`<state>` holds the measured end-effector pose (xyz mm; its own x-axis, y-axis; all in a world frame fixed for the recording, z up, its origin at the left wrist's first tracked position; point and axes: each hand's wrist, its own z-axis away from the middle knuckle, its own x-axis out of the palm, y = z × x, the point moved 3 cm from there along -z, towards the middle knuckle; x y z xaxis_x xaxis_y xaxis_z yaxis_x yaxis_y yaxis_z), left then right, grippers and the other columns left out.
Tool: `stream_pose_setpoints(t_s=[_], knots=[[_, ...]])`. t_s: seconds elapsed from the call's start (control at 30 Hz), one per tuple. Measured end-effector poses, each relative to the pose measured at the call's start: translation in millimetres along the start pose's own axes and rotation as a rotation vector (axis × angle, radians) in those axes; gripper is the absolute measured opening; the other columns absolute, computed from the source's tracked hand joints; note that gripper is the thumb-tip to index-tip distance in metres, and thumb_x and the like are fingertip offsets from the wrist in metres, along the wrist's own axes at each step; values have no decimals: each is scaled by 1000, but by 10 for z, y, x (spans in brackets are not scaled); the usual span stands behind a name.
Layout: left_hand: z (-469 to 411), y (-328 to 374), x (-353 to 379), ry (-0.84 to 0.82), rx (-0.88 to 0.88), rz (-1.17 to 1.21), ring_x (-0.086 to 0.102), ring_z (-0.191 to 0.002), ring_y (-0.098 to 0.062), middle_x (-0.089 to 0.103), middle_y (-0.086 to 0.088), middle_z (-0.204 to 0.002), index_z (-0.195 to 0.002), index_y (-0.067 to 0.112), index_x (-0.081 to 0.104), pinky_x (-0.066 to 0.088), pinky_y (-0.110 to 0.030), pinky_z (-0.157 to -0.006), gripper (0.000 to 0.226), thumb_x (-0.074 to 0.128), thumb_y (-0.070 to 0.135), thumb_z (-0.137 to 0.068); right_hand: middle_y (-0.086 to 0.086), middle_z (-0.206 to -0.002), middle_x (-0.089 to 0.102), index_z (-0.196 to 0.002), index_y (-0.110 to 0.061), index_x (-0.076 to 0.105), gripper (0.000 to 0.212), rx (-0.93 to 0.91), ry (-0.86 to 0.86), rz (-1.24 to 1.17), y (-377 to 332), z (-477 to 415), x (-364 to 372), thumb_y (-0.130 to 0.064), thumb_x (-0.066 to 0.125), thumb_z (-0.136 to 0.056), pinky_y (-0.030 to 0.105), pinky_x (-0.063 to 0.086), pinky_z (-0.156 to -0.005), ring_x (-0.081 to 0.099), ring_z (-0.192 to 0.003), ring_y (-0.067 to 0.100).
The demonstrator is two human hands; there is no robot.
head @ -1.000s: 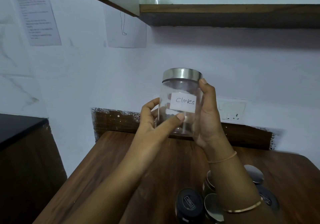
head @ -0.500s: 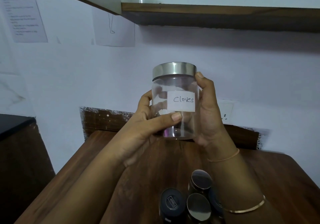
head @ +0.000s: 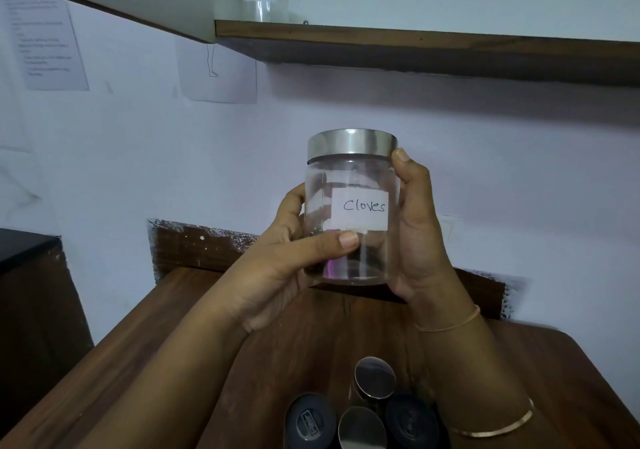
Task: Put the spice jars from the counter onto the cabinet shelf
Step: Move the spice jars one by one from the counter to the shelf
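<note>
Left hand point(head: 277, 268) and right hand point(head: 419, 233) are still wrapping the upright Cloves jar point(head: 360, 206) above the counter point(head: 156, 362), while the cabinet shelf point(head: 415, 38) at 12 o'clock is coming lower in view, so shelving is likely nearing.

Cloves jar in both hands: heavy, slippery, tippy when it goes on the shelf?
Probably light: the Cloves jar looks nearly empty. Its smooth clear wall may be slippery; left hand and right hand both wrap it. Squat and wide, so likely stable on the shelf.
</note>
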<state>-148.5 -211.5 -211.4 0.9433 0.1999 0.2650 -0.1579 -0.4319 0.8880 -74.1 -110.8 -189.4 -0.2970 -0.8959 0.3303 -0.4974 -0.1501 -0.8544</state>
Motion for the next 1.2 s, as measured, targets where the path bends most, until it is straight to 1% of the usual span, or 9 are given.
stream_pose_setpoints(t_s=[0.23,0.37,0.57,0.67,0.73,0.83,0.97,1.07,1.2], knots=[[-139,-117,101,78,-32,-4,66,-106,-27,68,-8,-116,-135,21,37,57,-42,-81,81,73,10,-63,20,-106,69,-120,-11,62,62,-35,64,37,-80,-41,-218,-57,43,-82,43,55,-75,68,-92,33],[-187,-170,113,167,-35,-107,65,-107,-30,66,-11,-119,-130,19,44,50,-51,-93,72,74,22,-65,18,-112,68,-122,-16,60,62,-68,141,113,-127,-88,-335,-59,44,-79,52,53,-86,66,-101,35],[-258,-177,120,278,51,-170,66,-105,-29,70,-10,-112,-128,10,51,50,-49,-93,64,68,26,-70,12,-114,68,-122,-22,58,61,-69,165,210,-160,-146,-394,-61,46,-78,55,51,-92,66,-105,31],[-289,-161,92,328,116,-194,68,-100,-25,72,-8,-106,-127,8,52,53,-40,-88,63,69,26,-69,6,-119,66,-121,-25,58,61,-88,191,346,-229,-169,-400,-65,48,-77,52,49,-97,63,-111,25],[-321,-139,56,373,151,-188,68,-101,-28,72,-10,-106,-126,8,52,50,-44,-93,64,70,27,-68,3,-122,64,-126,-27,54,70,-97,178,427,-287,-197,-400,-72,50,-73,48,50,-97,63,-112,21],[-400,-46,10,401,225,-234,67,-102,-27,71,-10,-107,-124,10,54,48,-48,-98,63,73,31,-68,-4,-118,66,-132,-30,47,72,-102,103,539,-368,-275,-359,-65,52,-69,40,55,-91,65,-106,15],[-583,139,-29,427,337,-324,64,-109,-21,68,-5,-113,-125,16,53,47,-44,-101,69,70,45,-64,-7,-104,70,-116,-35,53,38,-173,7,666,-506,-465,-218,-41,68,-82,17,56,-66,69,-91,5],[-780,316,-40,397,469,-380,65,-106,-18,68,-6,-111,-125,10,51,50,-38,-97,57,64,37,-77,2,-109,68,-120,-22,54,46,-243,50,648,-685,-666,-121,-32,74,-79,29,59,-73,70,-93,13],[-1044,631,-84,407,768,-535,65,-97,-3,70,14,-97,-116,13,60,48,-15,-81,42,44,42,-90,-2,-105,69,-123,-18,53,56,-359,88,676,-1035,-917,22,-38,72,-74,33,59,-75,71,-89,12]])
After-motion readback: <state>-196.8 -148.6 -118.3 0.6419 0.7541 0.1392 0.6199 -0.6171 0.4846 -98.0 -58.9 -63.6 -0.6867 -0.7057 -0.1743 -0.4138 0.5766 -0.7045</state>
